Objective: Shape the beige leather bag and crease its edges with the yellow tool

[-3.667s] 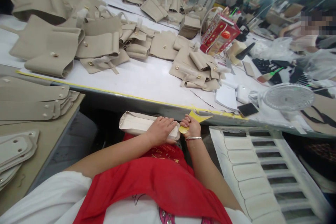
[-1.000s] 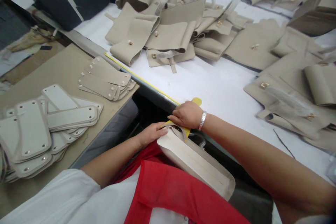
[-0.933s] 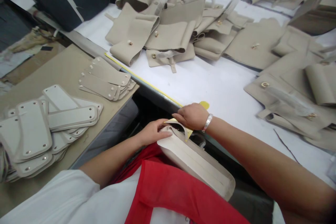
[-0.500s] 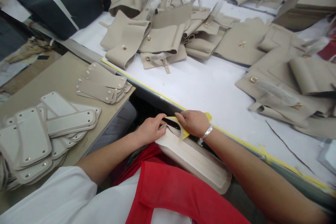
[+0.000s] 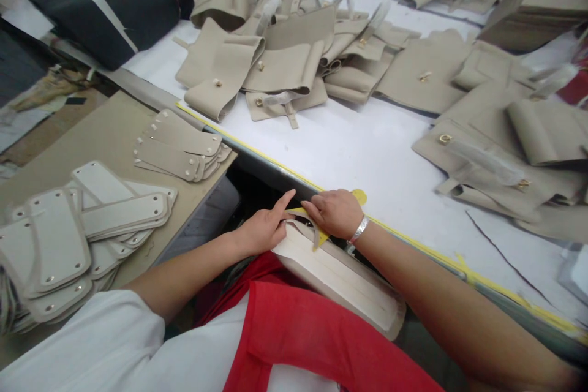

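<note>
Across my lap lies a long, pale, half-made bag (image 5: 340,275), its light inner side showing and its open end toward the table edge. My left hand (image 5: 266,228) grips that end; the thumb presses on the rim, other fingers go inside, and the index finger points up and away. Opposite it, my right hand (image 5: 337,213), with a silver bracelet at the wrist, is closed over the beige edge and its yellow strip (image 5: 322,239). The right fingertips are partly hidden by the hand.
Beige bag pieces (image 5: 285,67) with gold fittings cover much of the white table (image 5: 331,147), edged with yellow tape. On a board (image 5: 184,208) at left lie stacked white-backed panels (image 5: 59,239) and beige strips (image 5: 179,147). A black roll (image 5: 110,6) sits behind.
My left index finger has lifted off the bag's rim and now points upward. My right hand has shifted slightly left and curled further over the edge, narrowing the visible opening.
</note>
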`<action>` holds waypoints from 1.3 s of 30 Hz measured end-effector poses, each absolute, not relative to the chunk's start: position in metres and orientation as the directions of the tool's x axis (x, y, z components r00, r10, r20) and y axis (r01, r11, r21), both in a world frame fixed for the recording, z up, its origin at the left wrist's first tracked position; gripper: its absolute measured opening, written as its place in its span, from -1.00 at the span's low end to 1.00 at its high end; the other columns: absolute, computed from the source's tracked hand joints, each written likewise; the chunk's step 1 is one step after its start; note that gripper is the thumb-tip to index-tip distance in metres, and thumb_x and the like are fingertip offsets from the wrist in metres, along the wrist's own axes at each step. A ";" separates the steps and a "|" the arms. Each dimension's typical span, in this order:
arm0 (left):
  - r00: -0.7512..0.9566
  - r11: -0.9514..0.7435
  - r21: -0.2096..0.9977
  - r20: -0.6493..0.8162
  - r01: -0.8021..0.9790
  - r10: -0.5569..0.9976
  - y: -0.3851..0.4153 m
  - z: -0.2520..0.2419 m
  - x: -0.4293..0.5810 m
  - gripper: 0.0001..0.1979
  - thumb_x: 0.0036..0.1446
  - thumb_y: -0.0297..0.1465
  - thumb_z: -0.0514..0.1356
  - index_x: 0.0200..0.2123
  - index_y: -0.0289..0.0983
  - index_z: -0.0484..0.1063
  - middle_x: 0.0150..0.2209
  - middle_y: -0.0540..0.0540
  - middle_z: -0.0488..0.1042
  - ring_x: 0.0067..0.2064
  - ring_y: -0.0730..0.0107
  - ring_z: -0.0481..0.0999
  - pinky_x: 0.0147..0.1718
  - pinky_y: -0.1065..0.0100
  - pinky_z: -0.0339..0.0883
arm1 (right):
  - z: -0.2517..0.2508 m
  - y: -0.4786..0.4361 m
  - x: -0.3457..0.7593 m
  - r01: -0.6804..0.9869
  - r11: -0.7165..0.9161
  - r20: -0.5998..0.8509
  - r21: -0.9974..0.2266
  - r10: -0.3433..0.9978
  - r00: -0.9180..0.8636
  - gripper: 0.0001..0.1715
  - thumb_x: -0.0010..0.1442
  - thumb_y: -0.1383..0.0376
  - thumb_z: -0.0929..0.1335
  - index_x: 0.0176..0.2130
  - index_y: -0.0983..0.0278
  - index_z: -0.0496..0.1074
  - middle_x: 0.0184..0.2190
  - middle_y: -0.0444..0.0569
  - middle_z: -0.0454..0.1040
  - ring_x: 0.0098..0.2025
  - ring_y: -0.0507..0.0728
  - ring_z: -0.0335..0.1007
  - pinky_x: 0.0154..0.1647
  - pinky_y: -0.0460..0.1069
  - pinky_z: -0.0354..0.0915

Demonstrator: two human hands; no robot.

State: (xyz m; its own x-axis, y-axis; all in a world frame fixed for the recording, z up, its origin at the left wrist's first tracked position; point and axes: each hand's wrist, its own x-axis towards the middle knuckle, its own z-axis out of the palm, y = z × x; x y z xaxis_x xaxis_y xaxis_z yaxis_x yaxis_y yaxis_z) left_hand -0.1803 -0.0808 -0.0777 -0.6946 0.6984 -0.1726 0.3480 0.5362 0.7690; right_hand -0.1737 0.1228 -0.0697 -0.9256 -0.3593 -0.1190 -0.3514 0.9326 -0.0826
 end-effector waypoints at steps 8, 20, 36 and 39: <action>-0.730 0.161 0.960 -0.278 -0.228 0.624 -0.089 -0.105 -0.179 -0.14 0.08 -0.37 0.13 0.27 -0.22 -0.42 -0.05 -0.23 0.45 -0.15 0.31 0.49 -0.20 0.33 0.31 | -0.070 0.118 -0.170 -0.366 0.922 -0.144 -0.127 -0.382 -0.913 -0.34 0.29 0.01 0.00 -0.43 0.28 0.43 -0.42 0.00 0.51 -0.41 0.13 0.39 -0.47 -0.03 -0.05; -0.693 -0.110 0.831 -0.373 -0.545 0.617 -0.086 -0.121 -0.184 -0.38 0.10 -0.27 0.11 0.20 -0.31 0.05 -0.15 -0.19 0.49 -0.12 0.24 0.45 -0.09 0.26 0.22 | -0.068 0.115 -0.174 -0.433 0.892 -0.149 -0.127 -0.449 -0.881 -0.37 0.30 0.04 0.03 -0.39 0.32 0.45 -0.43 0.05 0.49 -0.39 0.13 0.39 -0.45 -0.03 -0.04; -0.663 0.159 0.862 -0.477 -0.481 0.577 -0.079 -0.130 -0.176 -0.47 0.12 -0.04 0.02 -0.26 -0.42 0.46 -0.42 -0.12 0.47 -0.42 0.40 0.39 -0.41 0.40 0.20 | -0.068 0.121 -0.217 -0.743 0.656 -0.131 -0.132 -0.754 -0.643 -0.33 0.28 0.02 0.03 -0.45 0.34 0.46 -0.46 0.05 0.49 -0.45 0.09 0.35 -0.44 -0.03 -0.06; -0.612 0.121 0.817 -0.511 -0.563 0.603 -0.079 -0.131 -0.174 -0.49 0.09 -0.05 0.06 -0.25 -0.43 0.47 -0.42 -0.13 0.47 -0.41 0.38 0.41 -0.39 0.38 0.21 | -0.069 0.122 -0.215 -0.742 0.654 -0.133 -0.145 -0.756 -0.640 -0.31 0.28 0.01 0.02 -0.44 0.34 0.46 -0.46 0.05 0.49 -0.45 0.09 0.35 -0.46 -0.03 -0.08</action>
State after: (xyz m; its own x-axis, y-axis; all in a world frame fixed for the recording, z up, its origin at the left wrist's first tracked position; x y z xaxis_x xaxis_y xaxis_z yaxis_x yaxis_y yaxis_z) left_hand -0.1744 -0.0789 -0.1313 -0.6122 0.6031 -0.5113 -0.5634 0.1211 0.8173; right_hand -0.2148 0.1222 -0.0690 -0.6403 -0.7564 -0.1335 -0.7424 0.6541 -0.1452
